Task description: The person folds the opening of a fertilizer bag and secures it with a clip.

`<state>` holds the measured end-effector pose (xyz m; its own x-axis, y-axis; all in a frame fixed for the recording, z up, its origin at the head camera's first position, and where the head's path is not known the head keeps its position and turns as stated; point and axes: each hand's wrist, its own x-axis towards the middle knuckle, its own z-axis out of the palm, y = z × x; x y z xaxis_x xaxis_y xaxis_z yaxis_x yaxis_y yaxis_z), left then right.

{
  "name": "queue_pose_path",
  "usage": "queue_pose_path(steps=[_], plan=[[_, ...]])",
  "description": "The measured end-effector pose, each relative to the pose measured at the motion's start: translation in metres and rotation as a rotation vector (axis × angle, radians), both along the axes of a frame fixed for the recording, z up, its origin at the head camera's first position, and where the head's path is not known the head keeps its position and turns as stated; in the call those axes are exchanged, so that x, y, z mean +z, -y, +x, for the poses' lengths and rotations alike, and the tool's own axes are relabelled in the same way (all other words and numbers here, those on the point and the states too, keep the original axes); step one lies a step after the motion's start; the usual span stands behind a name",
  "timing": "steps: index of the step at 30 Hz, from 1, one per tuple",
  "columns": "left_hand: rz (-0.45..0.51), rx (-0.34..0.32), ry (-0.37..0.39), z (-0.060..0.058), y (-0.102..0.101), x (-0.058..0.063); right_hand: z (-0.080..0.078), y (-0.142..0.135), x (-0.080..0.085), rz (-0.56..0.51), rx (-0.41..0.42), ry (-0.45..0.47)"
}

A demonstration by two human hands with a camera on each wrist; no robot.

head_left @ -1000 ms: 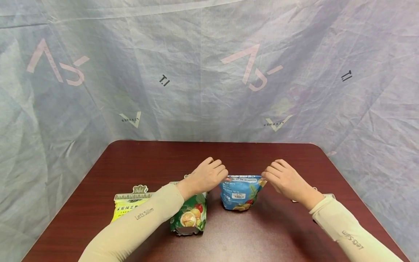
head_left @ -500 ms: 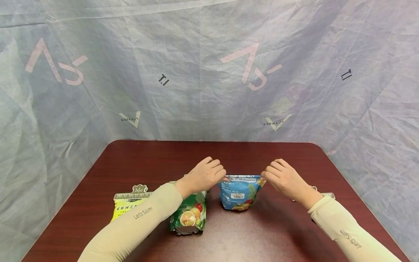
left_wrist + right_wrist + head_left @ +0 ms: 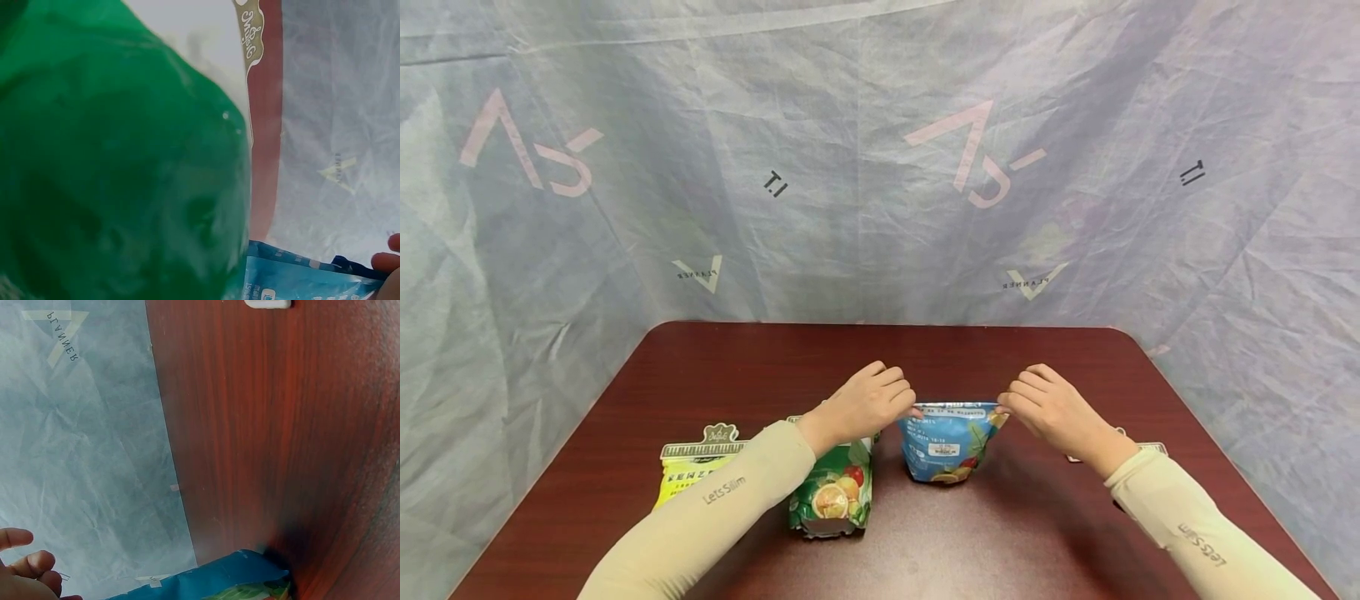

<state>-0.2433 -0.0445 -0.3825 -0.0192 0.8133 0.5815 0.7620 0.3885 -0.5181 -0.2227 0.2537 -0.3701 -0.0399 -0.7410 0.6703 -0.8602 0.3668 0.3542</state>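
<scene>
A blue pouch (image 3: 942, 454) printed with fruit stands on the table in the head view. My left hand (image 3: 880, 396) pinches its upper left corner, and my right hand (image 3: 1051, 410) pinches the upper right one. The pouch's top edge is stretched between the two hands. Under my left wrist lies a green fruit-printed bag (image 3: 835, 496), its upper part hidden by the arm. That bag fills much of the left wrist view as a green surface (image 3: 125, 162). Fingers (image 3: 31, 565) show at lower left in the right wrist view, near the blue pouch (image 3: 231, 578).
A yellow packet (image 3: 688, 479) lies partly behind the left sleeve, with an ornate piano-key-patterned piece (image 3: 707, 448) at its top. Another pale ornate piece (image 3: 1152, 448) is mostly hidden by my right wrist. Grey cloth (image 3: 865, 167) hangs behind the dark red table (image 3: 775, 358).
My left hand has shifted slightly left with the pouch's corner, and the top edge is drawn a little wider. My right hand stays nearly still.
</scene>
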Motion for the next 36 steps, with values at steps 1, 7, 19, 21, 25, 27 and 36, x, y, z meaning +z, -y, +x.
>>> queue_pose_path(steps=[1, 7, 19, 21, 25, 27, 36], plan=[[-0.002, -0.001, -0.006, 0.0, 0.0, 0.0, 0.0, 0.0, 0.0, -0.002, 0.001, 0.0], [-0.002, -0.006, -0.01, 0.0, 0.001, -0.002, 0.001, 0.001, -0.001, -0.001, -0.001, 0.007], [0.005, -0.015, 0.019, 0.003, -0.004, 0.0, 0.004, -0.002, 0.001, -0.003, -0.018, 0.011], [-0.001, -0.008, 0.025, 0.004, -0.004, 0.0, 0.004, -0.002, 0.002, -0.001, -0.018, 0.01], [0.006, -0.014, 0.029, 0.003, -0.005, -0.002, 0.004, -0.004, 0.003, 0.013, -0.026, 0.009], [0.018, -0.024, 0.017, 0.002, -0.005, -0.003, 0.004, -0.006, 0.004, 0.017, -0.031, 0.014], [0.043, -0.056, -0.026, -0.001, -0.006, -0.004, 0.005, -0.026, 0.004, -0.02, -0.06, 0.083]])
